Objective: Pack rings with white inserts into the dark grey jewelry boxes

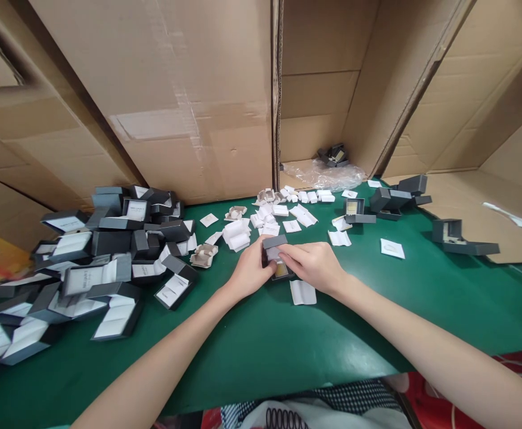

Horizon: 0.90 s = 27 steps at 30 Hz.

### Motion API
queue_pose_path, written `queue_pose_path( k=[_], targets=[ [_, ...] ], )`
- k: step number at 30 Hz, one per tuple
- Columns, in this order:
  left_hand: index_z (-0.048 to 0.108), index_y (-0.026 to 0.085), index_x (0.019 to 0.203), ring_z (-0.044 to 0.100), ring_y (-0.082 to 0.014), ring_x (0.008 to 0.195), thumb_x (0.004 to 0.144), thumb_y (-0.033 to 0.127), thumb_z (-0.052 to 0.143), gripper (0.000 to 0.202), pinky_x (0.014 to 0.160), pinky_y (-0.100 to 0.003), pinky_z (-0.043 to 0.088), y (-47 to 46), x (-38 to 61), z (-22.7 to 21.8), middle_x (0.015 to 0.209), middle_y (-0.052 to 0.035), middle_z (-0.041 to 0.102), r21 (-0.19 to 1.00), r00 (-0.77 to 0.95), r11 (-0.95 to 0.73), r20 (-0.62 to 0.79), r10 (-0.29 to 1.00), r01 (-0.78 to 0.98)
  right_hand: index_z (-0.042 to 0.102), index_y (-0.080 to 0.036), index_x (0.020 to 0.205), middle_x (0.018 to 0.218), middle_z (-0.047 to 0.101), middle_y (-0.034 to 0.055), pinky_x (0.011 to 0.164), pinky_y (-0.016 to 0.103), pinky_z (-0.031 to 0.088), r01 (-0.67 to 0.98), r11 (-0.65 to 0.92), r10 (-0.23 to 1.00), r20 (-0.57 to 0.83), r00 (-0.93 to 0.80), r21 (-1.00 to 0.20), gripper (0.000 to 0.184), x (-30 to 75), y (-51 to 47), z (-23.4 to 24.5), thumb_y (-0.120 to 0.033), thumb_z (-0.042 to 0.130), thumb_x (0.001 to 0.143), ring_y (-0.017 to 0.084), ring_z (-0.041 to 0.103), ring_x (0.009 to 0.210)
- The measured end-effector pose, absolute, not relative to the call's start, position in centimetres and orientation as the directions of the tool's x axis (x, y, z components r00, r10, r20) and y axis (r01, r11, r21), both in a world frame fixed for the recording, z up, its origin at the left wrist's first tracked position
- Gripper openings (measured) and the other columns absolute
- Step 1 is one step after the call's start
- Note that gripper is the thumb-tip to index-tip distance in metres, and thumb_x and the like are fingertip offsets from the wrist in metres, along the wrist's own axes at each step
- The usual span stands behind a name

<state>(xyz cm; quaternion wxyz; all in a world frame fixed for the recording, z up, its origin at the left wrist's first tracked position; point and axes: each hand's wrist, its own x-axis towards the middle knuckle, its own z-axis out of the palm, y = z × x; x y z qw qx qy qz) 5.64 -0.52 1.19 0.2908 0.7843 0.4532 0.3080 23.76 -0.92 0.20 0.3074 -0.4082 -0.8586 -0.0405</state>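
Observation:
Both my hands meet at the middle of the green table (261,339) over a small dark grey hinged box (275,249) with its lid up. My left hand (251,269) grips the box from the left side, fingers curled around it. My right hand (315,264) comes from the right, fingers pressed down into the box's inside, where something yellowish shows. A white card (303,292) lies flat just in front of my right hand.
A big heap of open grey boxes (95,256) covers the table's left. White cards and beige inserts (270,217) lie scattered behind my hands. More grey boxes (397,199) and one (455,235) sit on the right. Cardboard walls (189,107) stand behind; clear plastic (326,174) lies at the back.

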Motion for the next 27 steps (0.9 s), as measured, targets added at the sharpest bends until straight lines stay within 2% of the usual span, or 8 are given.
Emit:
queue_pose_path(
  k=[5, 8, 17, 23, 27],
  targets=[
    [0.048, 0.019, 0.108, 0.057, -0.0189, 0.083, 0.072, 0.009, 0.049, 0.037, 0.071, -0.028, 0.045, -0.34, 5.66, 0.92, 0.100, -0.0044, 0.060, 0.732, 0.403, -0.427, 0.226, 0.887, 0.531, 0.067, -0.021, 0.093, 0.056, 0.061, 0.0008, 0.048, 0.026, 0.023, 0.746, 0.660, 0.638, 0.593, -0.491, -0.093, 0.029, 23.05, -1.02, 0.33, -0.020, 0.039, 0.090, 0.011, 0.049, 0.050],
    [0.048, 0.019, 0.109, 0.057, -0.0195, 0.084, 0.072, 0.009, 0.050, 0.038, 0.071, -0.029, 0.045, -0.32, 5.64, 0.93, 0.101, -0.0046, 0.060, 0.727, 0.403, -0.425, 0.221, 0.888, 0.540, 0.067, -0.020, 0.085, 0.058, 0.062, 0.0015, 0.048, 0.026, 0.022, 0.754, 0.653, 0.629, 0.607, -0.485, -0.075, 0.028, 22.92, -0.89, 0.36, -0.018, 0.040, 0.090, 0.011, 0.050, 0.050],
    [0.048, 0.019, 0.109, 0.057, -0.0195, 0.084, 0.073, 0.010, 0.049, 0.037, 0.071, -0.029, 0.045, -0.33, 5.62, 0.94, 0.097, -0.0040, 0.060, 0.734, 0.415, -0.425, 0.212, 0.885, 0.530, 0.064, -0.018, 0.083, 0.065, 0.067, 0.0016, 0.050, 0.025, 0.026, 0.702, 0.701, 0.611, 0.615, -0.498, -0.129, 0.024, 23.20, -0.85, 0.32, -0.017, 0.040, 0.088, 0.011, 0.056, 0.055],
    [0.049, 0.019, 0.108, 0.054, -0.0175, 0.079, 0.074, 0.010, 0.049, 0.035, 0.070, -0.027, 0.044, -0.33, 5.64, 1.12, 0.093, -0.0027, 0.058, 0.736, 0.419, -0.431, 0.219, 0.881, 0.521, 0.063, -0.019, 0.078, 0.060, 0.065, 0.0011, 0.049, 0.024, 0.028, 0.698, 0.706, 0.599, 0.627, -0.498, -0.120, 0.023, 23.25, -1.41, 0.88, -0.018, 0.042, 0.086, 0.011, 0.054, 0.051],
    [0.049, 0.019, 0.107, 0.054, -0.0174, 0.078, 0.072, 0.009, 0.050, 0.036, 0.069, -0.027, 0.044, -0.31, 5.63, 1.15, 0.092, -0.0020, 0.058, 0.738, 0.423, -0.428, 0.212, 0.881, 0.522, 0.062, -0.018, 0.076, 0.059, 0.063, -0.0004, 0.049, 0.023, 0.030, 0.657, 0.747, 0.532, 0.682, -0.501, -0.100, 0.020, 23.30, -1.36, 0.66, -0.016, 0.044, 0.085, 0.010, 0.053, 0.051]
  ],
)
